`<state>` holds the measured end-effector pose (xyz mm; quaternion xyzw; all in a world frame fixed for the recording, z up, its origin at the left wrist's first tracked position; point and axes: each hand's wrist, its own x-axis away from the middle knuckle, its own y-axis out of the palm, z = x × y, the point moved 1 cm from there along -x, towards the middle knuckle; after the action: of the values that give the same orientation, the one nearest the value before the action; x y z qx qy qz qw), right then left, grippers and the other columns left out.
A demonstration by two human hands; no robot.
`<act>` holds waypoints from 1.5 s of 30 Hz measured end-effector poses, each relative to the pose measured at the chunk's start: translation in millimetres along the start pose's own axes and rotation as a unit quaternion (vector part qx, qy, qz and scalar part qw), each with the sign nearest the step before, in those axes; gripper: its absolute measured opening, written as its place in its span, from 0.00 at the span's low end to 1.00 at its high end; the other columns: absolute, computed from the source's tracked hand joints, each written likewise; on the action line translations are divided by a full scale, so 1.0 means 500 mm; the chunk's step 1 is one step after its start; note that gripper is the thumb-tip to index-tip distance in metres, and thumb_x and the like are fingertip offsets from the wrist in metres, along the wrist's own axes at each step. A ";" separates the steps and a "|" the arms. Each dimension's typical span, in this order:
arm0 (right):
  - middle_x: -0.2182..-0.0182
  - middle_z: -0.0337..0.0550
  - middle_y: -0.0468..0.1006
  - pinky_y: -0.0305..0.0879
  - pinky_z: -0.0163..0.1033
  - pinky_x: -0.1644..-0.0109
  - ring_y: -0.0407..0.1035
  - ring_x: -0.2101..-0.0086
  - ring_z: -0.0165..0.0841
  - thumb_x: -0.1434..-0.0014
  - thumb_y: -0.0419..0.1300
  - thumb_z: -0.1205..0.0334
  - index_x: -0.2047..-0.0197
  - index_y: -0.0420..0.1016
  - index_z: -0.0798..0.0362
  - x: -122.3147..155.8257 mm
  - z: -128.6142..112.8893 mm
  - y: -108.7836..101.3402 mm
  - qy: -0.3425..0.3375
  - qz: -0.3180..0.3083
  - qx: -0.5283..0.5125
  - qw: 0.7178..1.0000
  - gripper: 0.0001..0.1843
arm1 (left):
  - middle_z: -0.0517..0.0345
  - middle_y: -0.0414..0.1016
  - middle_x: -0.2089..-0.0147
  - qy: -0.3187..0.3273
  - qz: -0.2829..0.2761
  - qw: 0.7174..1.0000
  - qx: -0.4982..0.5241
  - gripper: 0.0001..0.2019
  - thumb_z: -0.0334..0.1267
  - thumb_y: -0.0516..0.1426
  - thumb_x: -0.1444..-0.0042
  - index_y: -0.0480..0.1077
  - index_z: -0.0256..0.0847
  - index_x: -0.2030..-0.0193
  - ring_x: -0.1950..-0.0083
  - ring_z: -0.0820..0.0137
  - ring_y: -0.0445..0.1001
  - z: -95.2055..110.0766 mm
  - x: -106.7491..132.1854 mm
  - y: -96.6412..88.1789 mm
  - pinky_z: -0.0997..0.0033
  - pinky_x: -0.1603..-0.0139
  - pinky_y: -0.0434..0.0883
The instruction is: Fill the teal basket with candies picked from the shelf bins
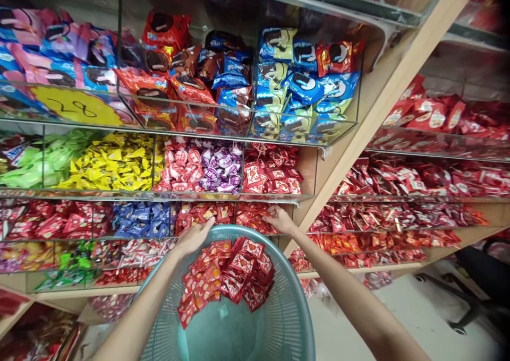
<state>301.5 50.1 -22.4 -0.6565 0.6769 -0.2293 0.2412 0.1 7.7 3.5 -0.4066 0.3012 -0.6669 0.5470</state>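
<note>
A large green plastic basket (306, 318) stands tilted in front of me, below the shelves. Inside it lie two clusters of red candy packets, one with orange round prints (201, 281) and one with white patches and red hearts (249, 268). My left hand (197, 237) is closed on the far left part of the basket's rim. Beyond the rim, my right hand (280, 220) reaches into a bin of red packets (251, 216). Its thumb and forefinger show apart at the packets. The other fingers are mostly hidden.
Clear-fronted shelves hold cookie packs (305, 87), yellow candies (115, 162), red-and-white and purple candies (221, 164), and blue packets (141, 218). A yellow "28" sign (77, 106) hangs upper left. A slanting wooden panel (346, 175) divides the shelves. A wheeled chair base (458, 300) stands right.
</note>
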 end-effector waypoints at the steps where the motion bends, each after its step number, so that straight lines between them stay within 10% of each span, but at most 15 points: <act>1: 0.67 0.42 0.72 0.60 0.40 0.59 0.66 0.65 0.33 0.54 0.62 0.54 0.63 0.66 0.53 0.011 -0.006 -0.010 0.030 -0.027 -0.101 0.994 0.17 | 0.49 0.70 0.48 -0.001 0.000 1.000 0.000 0.42 0.67 0.30 0.51 0.70 0.43 0.51 0.46 0.53 0.66 0.000 -0.001 0.000 0.58 0.49 0.61; 7: 0.65 0.44 0.74 0.65 0.35 0.57 0.70 0.64 0.28 0.44 0.53 0.49 0.59 0.68 0.56 0.094 -0.078 -0.024 0.128 -0.283 -0.484 0.818 0.18 | 0.53 0.69 0.46 0.013 -0.005 1.000 0.011 0.39 0.66 0.31 0.50 0.69 0.46 0.49 0.44 0.54 0.64 -0.004 -0.006 0.005 0.59 0.47 0.60; 10: 0.64 0.45 0.75 0.67 0.33 0.59 0.70 0.64 0.27 0.42 0.52 0.52 0.57 0.68 0.57 0.124 -0.110 -0.014 0.122 -0.317 -0.505 0.793 0.17 | 0.52 0.68 0.46 0.018 -0.001 1.000 0.015 0.39 0.66 0.31 0.50 0.69 0.45 0.49 0.44 0.54 0.63 -0.005 -0.005 0.005 0.57 0.46 0.59; 31: 0.78 0.30 0.69 0.63 0.29 0.73 0.61 0.80 0.20 0.59 0.66 0.60 0.64 0.67 0.52 0.167 -0.152 0.111 0.127 -0.269 -0.416 0.859 0.18 | 0.51 0.70 0.47 0.006 0.010 1.000 0.016 0.39 0.66 0.32 0.50 0.68 0.45 0.48 0.46 0.53 0.66 -0.008 0.001 0.011 0.59 0.50 0.62; 45: 0.73 0.32 0.60 0.71 0.39 0.63 0.60 0.73 0.21 0.59 0.65 0.56 0.62 0.68 0.51 0.131 -0.147 0.147 0.018 -0.219 -0.368 0.904 0.19 | 0.50 0.73 0.51 -0.010 0.007 1.000 0.013 0.40 0.67 0.31 0.51 0.71 0.43 0.54 0.49 0.54 0.68 0.009 0.011 0.004 0.61 0.52 0.63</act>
<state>196.7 -13.3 -12.9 -0.8262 0.5564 -0.0229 -0.0856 4.6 1.8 5.1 -0.4041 0.2896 -0.6630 0.5597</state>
